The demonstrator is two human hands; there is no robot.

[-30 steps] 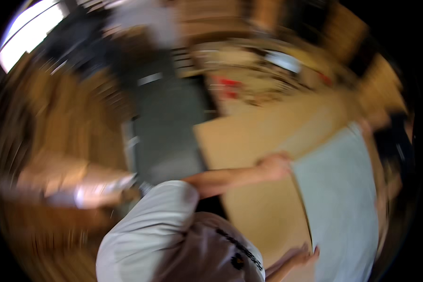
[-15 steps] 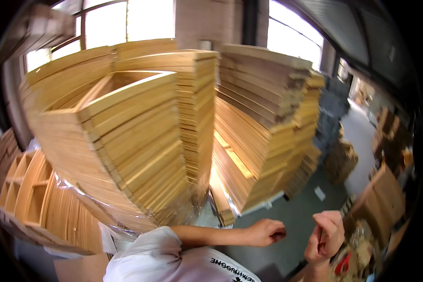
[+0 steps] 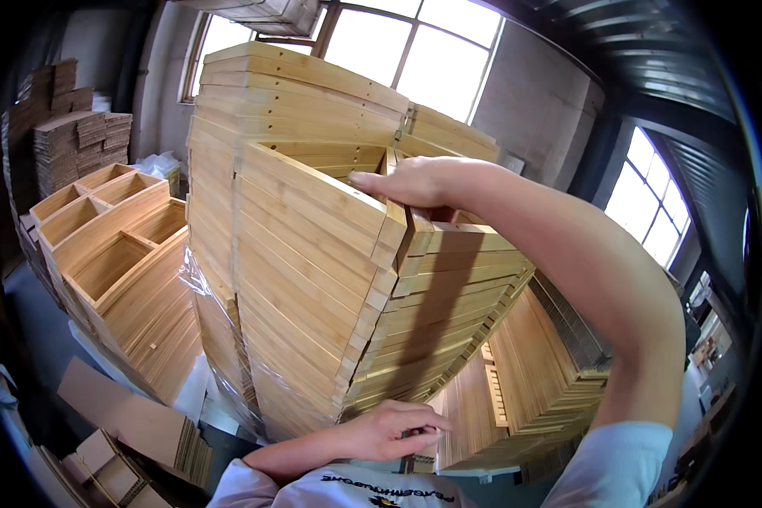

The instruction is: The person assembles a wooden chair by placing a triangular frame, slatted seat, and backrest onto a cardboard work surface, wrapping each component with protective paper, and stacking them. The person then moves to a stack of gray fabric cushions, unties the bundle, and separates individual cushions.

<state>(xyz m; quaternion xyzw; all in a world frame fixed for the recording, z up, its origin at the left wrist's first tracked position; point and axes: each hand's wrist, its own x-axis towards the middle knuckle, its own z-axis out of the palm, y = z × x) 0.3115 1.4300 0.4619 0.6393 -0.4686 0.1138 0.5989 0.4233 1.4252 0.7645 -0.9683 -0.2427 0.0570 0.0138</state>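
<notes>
Tall stacks of light wooden frames (image 3: 300,254) stand in front of me, their corners meeting at a seam in the middle. My right hand (image 3: 419,182) reaches over the top and is closed on the top wooden frame (image 3: 474,240) near that corner. Its thumb lies across the neighbouring edge; the other fingertips are partly hidden behind the wood. Low in front of the stack is my left hand (image 3: 395,430), its fingers curled together. What it holds, if anything, is too small to make out. Clear plastic wrap (image 3: 207,292) clings to the stack's lower left side.
Wooden units with compartments (image 3: 114,245) stand at the left. Cardboard sheets (image 3: 131,419) lean at the lower left, and piles of brown cardboard (image 3: 80,140) rise behind. More stacked wooden boards (image 3: 525,372) lie at the right.
The view has swung left and closer to the frame stack. My right hand has gone from the lower right up onto the top frame. My left hand stays low, fingers curled.
</notes>
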